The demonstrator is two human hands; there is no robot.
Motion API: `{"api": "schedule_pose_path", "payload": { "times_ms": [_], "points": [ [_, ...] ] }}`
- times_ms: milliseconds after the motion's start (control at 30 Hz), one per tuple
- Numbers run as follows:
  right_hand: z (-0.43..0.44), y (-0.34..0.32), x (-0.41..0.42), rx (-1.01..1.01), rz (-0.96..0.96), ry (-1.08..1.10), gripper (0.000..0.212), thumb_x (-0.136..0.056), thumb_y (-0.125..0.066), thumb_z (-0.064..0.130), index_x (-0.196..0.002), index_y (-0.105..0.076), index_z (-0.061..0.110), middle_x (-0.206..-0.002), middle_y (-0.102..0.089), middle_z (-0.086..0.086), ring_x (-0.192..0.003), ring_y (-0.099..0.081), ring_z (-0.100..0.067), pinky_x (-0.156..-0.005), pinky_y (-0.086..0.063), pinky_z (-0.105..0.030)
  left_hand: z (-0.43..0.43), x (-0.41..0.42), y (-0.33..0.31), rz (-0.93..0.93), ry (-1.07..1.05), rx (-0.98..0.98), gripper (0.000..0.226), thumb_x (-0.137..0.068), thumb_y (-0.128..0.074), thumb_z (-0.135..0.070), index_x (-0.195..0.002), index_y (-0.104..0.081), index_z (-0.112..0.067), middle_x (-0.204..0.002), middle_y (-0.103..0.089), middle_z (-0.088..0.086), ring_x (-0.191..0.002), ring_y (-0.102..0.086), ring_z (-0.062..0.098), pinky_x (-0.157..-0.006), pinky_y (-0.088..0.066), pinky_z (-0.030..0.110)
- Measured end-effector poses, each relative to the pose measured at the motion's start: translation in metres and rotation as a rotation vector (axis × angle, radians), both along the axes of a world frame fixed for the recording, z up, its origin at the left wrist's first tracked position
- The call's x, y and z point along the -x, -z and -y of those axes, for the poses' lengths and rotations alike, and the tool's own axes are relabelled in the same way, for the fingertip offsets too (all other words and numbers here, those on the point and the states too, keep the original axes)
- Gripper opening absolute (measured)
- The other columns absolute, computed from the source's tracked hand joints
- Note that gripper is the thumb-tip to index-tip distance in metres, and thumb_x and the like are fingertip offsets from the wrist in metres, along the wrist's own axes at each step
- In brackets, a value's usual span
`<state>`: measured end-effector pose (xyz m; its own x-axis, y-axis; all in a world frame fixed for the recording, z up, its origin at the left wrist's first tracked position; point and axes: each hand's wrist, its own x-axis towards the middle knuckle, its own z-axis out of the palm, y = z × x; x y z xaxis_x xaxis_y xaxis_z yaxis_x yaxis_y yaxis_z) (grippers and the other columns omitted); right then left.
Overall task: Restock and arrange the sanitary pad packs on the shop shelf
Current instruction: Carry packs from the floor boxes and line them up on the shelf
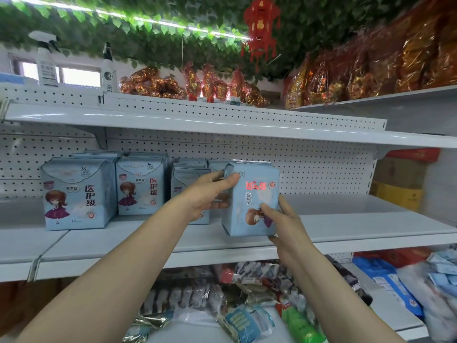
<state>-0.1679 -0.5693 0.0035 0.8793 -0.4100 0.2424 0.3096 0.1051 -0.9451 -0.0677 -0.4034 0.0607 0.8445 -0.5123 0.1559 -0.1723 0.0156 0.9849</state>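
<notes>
Fingers [231, 179] of the left hand [205, 194] curl round the upper corner of a sanitary pad pack [252, 191] at its 10 o'clock, thumb on the front. The right hand [289, 226] pinches the lower corner at 5 o'clock, so both hands have firm hold of it. The pack is upright, printed face toward the person, with its base low at the front of the shelf [346, 226]; whether it already touches the board I cannot tell. At its 9 o'clock stands the row of matching packs [76, 194], the nearest stack [188, 174] partly hidden by the left hand. This looks like the placing step. The next move likely calls for easing the pack back and toward 9 o'clock until it sits square with the row, then letting go.
</notes>
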Motion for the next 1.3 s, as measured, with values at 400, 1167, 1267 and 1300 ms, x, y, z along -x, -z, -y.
{"api": "schedule_pose_path", "payload": {
  "times_ms": [400,1167,1267,1300],
  "points": [
    [-0.003,-0.008,-0.013,0.021,0.02,0.008,0.027,-0.096,-0.057,0.054,-0.104,-0.072,0.032,-0.087,-0.076,0.015,-0.079,-0.067,-0.002,-0.073,-0.051,-0.019,-0.006,-0.003,0.001,-0.079,0.074,0.107,0.078,-0.068,-0.068,-0.068,-0.138,-0.055,-0.034,-0.13,-0.067,-0.007,-0.122,-0.06,0.019,-0.107,-0.047,0.045],
    [-0.02,0.012,-0.025,-0.308,0.062,-0.049,0.098,-0.077,-0.081,0.017,-0.156,-0.024,0.028,-0.124,-0.069,-0.005,-0.095,-0.075,-0.017,-0.082,-0.057,-0.041,-0.016,-0.006,0.037,-0.237,0.017,0.12,0.067,-0.061,-0.084,-0.04,-0.118,-0.059,-0.017,-0.102,-0.076,0.006,-0.097,-0.07,0.028,-0.087,-0.058,0.053],
    [-0.017,0.01,-0.028,-0.232,0.039,-0.058,0.114,-0.072,-0.083,0.025,-0.159,-0.01,0.038,-0.121,-0.071,-0.001,-0.099,-0.073,-0.013,-0.087,-0.054,-0.039,-0.025,-0.009,0.032,-0.195,0.023,0.111,0.067,-0.063,-0.083,-0.031,-0.124,-0.061,-0.015,-0.099,-0.076,0.003,-0.087,-0.07,0.023,-0.079,-0.057,0.041],
    [-0.015,0.009,-0.029,-0.212,0.024,-0.053,0.118,-0.067,-0.084,0.028,-0.159,-0.01,0.039,-0.124,-0.07,-0.002,-0.105,-0.071,-0.017,-0.088,-0.053,-0.038,-0.028,-0.01,0.029,-0.176,0.032,0.096,0.064,-0.064,-0.083,-0.029,-0.123,-0.063,-0.015,-0.1,-0.076,0.003,-0.084,-0.07,0.021,-0.076,-0.054,0.036]
  ]
}}
